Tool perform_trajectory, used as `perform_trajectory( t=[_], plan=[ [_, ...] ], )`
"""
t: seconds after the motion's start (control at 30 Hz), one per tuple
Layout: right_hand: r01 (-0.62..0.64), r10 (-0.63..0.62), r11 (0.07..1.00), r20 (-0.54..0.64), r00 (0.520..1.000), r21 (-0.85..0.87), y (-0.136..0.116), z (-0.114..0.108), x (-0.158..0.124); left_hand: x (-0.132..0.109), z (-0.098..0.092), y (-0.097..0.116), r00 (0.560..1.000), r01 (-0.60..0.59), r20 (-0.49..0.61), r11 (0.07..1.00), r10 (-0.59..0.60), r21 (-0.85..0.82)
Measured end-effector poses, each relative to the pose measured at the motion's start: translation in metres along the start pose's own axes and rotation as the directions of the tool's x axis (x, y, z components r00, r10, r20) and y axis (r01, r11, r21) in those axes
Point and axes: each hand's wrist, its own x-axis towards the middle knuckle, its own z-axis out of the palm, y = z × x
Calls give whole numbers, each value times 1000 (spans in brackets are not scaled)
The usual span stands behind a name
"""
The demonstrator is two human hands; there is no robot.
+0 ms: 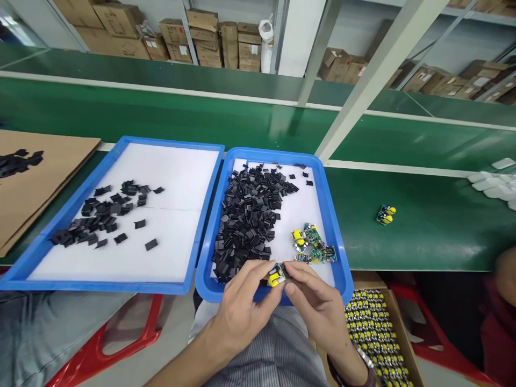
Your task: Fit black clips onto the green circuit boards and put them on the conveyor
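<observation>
Fingers of the left hand (244, 302) pinch a board (276, 277); those of the right hand (320, 303) apparently pinch a black piece (286, 271) against it, over a tray (334, 226).

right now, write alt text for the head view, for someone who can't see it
A person's left hand and right hand hold a small circuit board with yellow components at the near edge of a blue tray. Inside lie a heap of thin black pieces and several more circuit boards; a second blue tray, with fewer black pieces, sits to its left.
</observation>
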Motion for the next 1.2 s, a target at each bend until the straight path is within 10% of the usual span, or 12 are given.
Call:
perform_trajectory(
  t=[0.67, 0.87, 0.97, 1.07, 1.2],
  plan=[
    [-29, 17, 997, 160, 987, 75, 0, 6, 11, -5, -1, -10, 999, -41, -35, 999, 42, 34],
    [84, -84, 996, 0, 996, -37, -3, 10, 11, 2, 1, -4, 992, -126, -20, 992, 127, 27],
    [119, -186, 942, -193, 964, -314, 2, -35, 31, 10, 0, -2, 988, -148, 68, 979, 140, 140],
    [-123, -244, 741, -435, 867, -660, 11, -117, 59, 22, -4, -7, 968, -214, 180, 948, 174, 234],
    [-206, -305, 588, -450, 839, -782, 31, -208, 82, 35, -4, -17, 912, -372, 300, 873, 280, 316]
  ],
)
